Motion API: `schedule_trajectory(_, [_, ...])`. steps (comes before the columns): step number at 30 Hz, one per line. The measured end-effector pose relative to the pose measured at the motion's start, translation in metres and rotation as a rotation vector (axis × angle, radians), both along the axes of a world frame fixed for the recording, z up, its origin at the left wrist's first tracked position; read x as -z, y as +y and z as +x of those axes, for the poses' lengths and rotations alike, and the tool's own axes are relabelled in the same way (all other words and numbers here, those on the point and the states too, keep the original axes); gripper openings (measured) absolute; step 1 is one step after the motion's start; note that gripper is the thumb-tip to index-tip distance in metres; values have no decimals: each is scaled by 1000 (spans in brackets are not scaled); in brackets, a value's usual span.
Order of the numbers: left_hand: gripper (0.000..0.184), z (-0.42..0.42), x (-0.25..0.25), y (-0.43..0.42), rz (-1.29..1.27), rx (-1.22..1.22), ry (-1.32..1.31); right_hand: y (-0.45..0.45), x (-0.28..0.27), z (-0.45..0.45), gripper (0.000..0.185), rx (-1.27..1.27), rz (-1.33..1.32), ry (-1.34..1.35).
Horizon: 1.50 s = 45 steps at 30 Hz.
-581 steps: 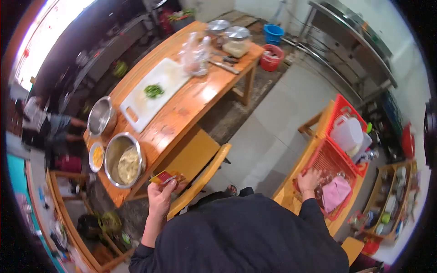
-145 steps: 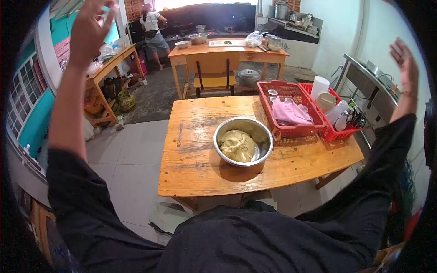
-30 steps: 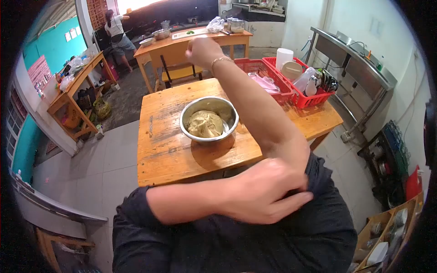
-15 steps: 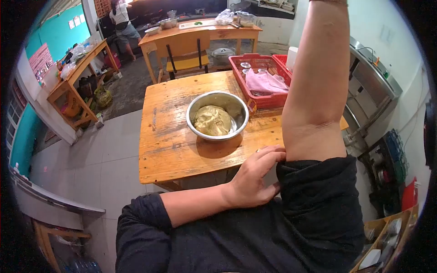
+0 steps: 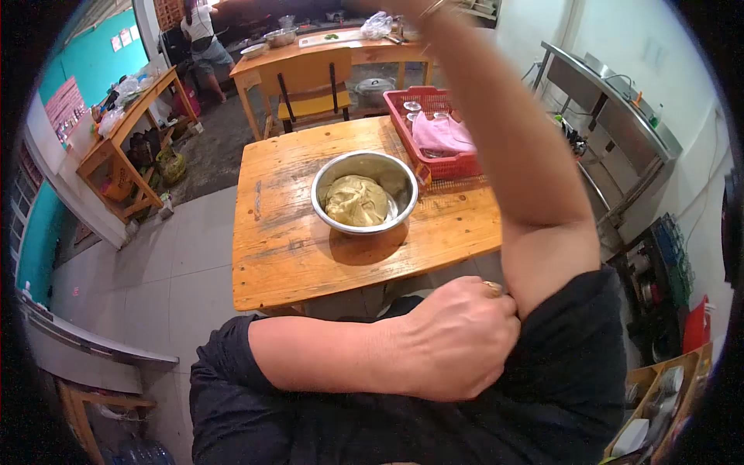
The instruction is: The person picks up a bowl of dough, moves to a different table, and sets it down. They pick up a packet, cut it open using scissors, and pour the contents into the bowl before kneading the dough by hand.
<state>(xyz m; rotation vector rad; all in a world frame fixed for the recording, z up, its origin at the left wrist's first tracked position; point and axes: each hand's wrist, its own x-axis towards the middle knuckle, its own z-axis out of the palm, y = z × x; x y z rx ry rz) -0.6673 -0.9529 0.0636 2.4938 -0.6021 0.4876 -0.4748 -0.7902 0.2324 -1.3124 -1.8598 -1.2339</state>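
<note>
My left hand [image 5: 465, 337] is closed on the rolled edge of the black right sleeve [image 5: 573, 325], just below the bent elbow. My right arm rises across the view to the top edge, where my right hand [image 5: 380, 5] is dark and blurred and its fingers cannot be made out. In front of me a steel bowl [image 5: 322, 213] stands upright on the wooden table [image 5: 271, 256]. A lump of yellowish dough [image 5: 356, 201] lies inside it. Neither hand touches the bowl.
A red basket [image 5: 449, 165] holding a pink cloth [image 5: 440, 136] and jars stands at the table's back right. Behind are a yellow chair [image 5: 314, 101] and another table [image 5: 310, 54]. A person [image 5: 203, 46] stands at the back left. A metal sink [image 5: 612, 116] is right.
Since half a second ago my right forearm has tilted left, with its hand at the top edge. My left hand has closed into a grip at the sleeve. Earlier, both arms were raised apart.
</note>
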Motion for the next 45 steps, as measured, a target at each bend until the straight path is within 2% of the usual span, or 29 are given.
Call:
schedule_trajectory(1, [24, 1, 5, -1, -1, -53, 17, 8, 39, -30, 20, 49, -135, 12])
schedule_trajectory(2, [26, 2, 10, 2, -42, -88, -89, 16, 62, -51, 20, 77, -255, 39])
schedule_trajectory(3, [26, 0, 14, 3, -52, -117, -70, 22, 81, -67, 20, 102, -355, 74])
schedule_trajectory(5, [26, -7, 21, 3, -79, -172, -29, 25, 106, -77, 18, -4, -489, 119])
schedule_trajectory(6, [30, -13, 19, 1, -103, -267, -80, 29, 114, -80, 18, 11, -526, 111])
schedule_trajectory(8, [33, -29, -19, 8, -131, -340, -247, 37, 129, -87, 18, 40, -599, 94])
schedule_trajectory(11, [34, -9, -39, 7, -75, -377, -400, 54, 169, -99, 17, 18, -547, 87])
schedule_trajectory(12, [25, 2, -34, 1, 22, -428, -340, 59, 182, -105, 17, 32, -597, 61])
schedule_trajectory(15, [20, 21, -18, -14, 39, -360, -180, 70, 205, -116, 16, 59, -674, 33])
schedule_trajectory(17, [21, 26, -19, -17, -73, -381, 12, 76, 218, -120, 15, 43, -660, 83])
schedule_trajectory(18, [22, 26, -18, -19, -135, -391, 110, 80, 223, -122, 15, 59, -735, 123])
schedule_trajectory(22, [29, 22, -23, -23, -293, -64, 89, 83, 252, -136, 20, 52, -820, 108])
schedule_trajectory(25, [23, 10, -40, 19, 25, 16, 220, 59, 230, -149, 16, -150, -953, 615])
schedule_trajectory(26, [19, 0, -45, 42, -37, -101, 60, 46, 215, -150, 18, -329, -1228, 1064])
schedule_trajectory(27, [18, -10, -49, 72, -98, -218, -101, 38, 217, -150, 19, -441, -1195, 1175])
schedule_trajectory(28, [18, -11, -60, 116, -35, -337, -311, 28, 222, -153, 22, -555, -1160, 1281])
schedule_trajectory(29, [20, -23, -73, 156, -149, -491, -359, 17, 228, -159, 25, -674, -1119, 1386])
schedule_trajectory(30, [21, -36, -77, 196, -434, -639, -347, -5, 224, -170, 36, -697, -932, 1318])
schedule_trajectory(31, [21, -48, -82, 223, -590, -855, -427, -33, 216, -185, 48, -713, -743, 1245])
schedule_trajectory(32, [20, -64, -80, 268, -608, -1005, -508, -58, 212, -206, 46, -837, -565, 1136])
schedule_trajectory(33, [19, -74, -80, 295, -731, -1140, -521, -80, 212, -226, 44, -950, -387, 1022])
schedule_trajectory(34, [22, -84, -74, 343, -806, -1256, -522, -95, 214, -244, 47, -968, -344, 892])
schedule_trajectory(37, [23, -106, -70, 376, -25, -1638, -217, -84, 205, -264, 42, -914, -176, 672])
schedule_trajectory(38, [23, -117, -67, 384, 119, -1657, -175, -77, 200, -266, 37, -877, -112, 626])
schedule_trajectory(40, [23, -138, -59, 394, 406, -1672, -86, -78, 191, -270, 25, -972, -120, 487])
schedule_trajectory(41, [21, -146, -55, 396, 438, -1708, -29, -80, 187, -274, 20, -1017, -129, 417])
schedule_trajectory(42, [21, -152, -50, 397, 470, -1741, 28, -85, 187, -290, 12, -1055, -136, 512])
schedule_trajectory(43, [20, -155, -46, 396, 503, -1771, 85, -89, 184, -301, 13, -1070, -161, 612])
schedule_trajectory(45, [20, -159, -45, 390, 513, -1789, 79, -108, 161, -301, 13, -1112, -390, 770])
